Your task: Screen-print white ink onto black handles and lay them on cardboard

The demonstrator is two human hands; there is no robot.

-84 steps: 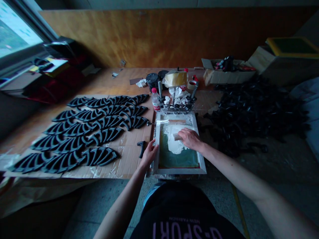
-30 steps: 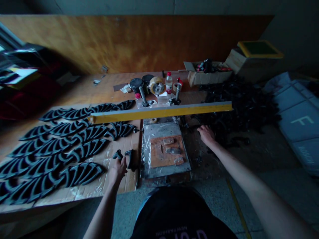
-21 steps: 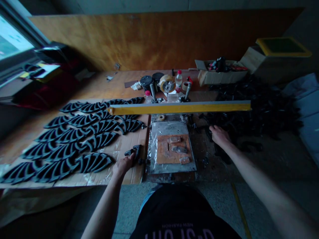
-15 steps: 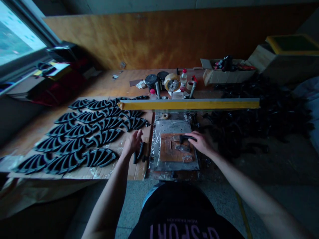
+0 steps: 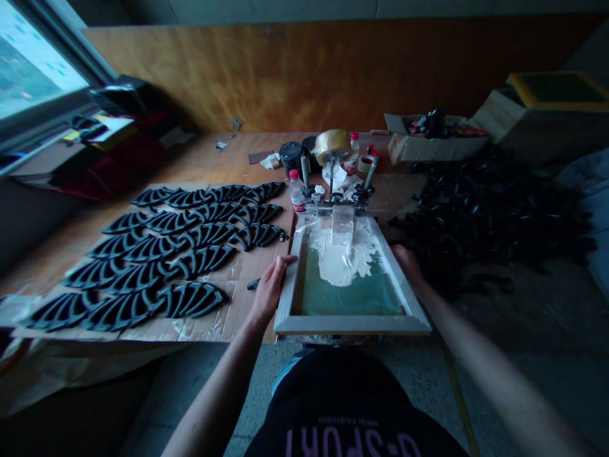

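A screen-printing frame with pale wooden sides lies nearly flat in front of me. White paste is spread over the far half of its green mesh. My left hand grips the frame's left side, its fingertips at the edge. My right hand is closed at the right side, its fingers partly hidden. Above the mesh, a clear squeegee-like blade stands in the paste. A dark curved piece shows beside my left hand. The board under the frame is hidden.
Rows of black fan-shaped parts cover the cardboard on the left. A heap of black handles lies on the right. Behind the frame stand a hinge clamp, a bottle, dark tubs and a tape roll.
The raised frame has swung down over the board and the black handle my right hand was holding there. Both hands have moved onto the frame's sides.
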